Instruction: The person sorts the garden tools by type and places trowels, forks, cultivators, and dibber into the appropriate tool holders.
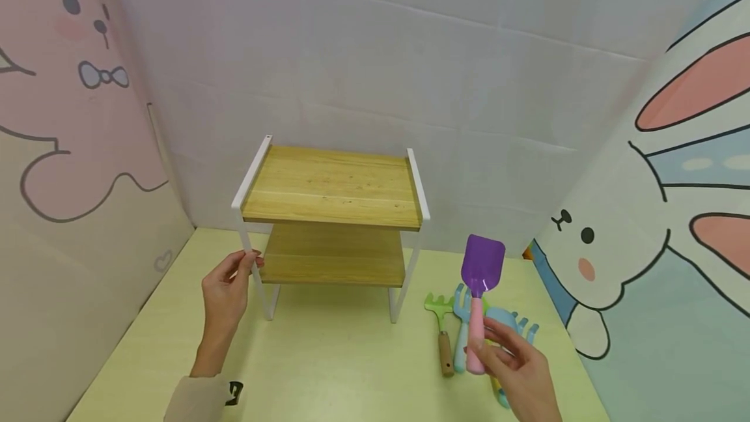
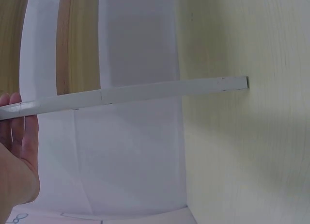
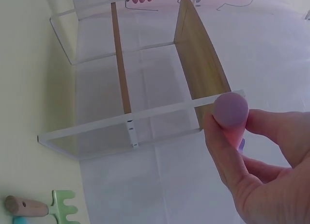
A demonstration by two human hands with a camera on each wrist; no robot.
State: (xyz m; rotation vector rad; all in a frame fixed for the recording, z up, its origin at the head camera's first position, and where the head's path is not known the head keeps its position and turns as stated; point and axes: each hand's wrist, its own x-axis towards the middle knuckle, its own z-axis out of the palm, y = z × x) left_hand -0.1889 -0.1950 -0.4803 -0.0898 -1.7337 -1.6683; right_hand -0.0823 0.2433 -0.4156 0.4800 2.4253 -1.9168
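Observation:
A small two-tier shelf with wooden boards (image 1: 331, 184) and a white metal frame stands on the table. My left hand (image 1: 225, 295) holds its front left leg (image 2: 145, 94) just below the top board, fingertips round the metal. In my right hand (image 1: 521, 370) is a toy shovel (image 1: 483, 266), purple blade up, its pink handle pinched between thumb and fingers. The handle's rounded end (image 3: 231, 110) faces the right wrist camera, hiding most of the blade there. The shovel is held up over a group of toy garden tools, right of the shelf.
Beside the shelf lie a green rake (image 1: 439, 308) with a wooden handle, a light blue fork (image 1: 461, 327) and other blue tools, partly covered by my right hand. A white cloth wall (image 1: 375, 70) rises behind; printed panels flank both sides. A black mark (image 1: 234, 393) shows by my left sleeve.

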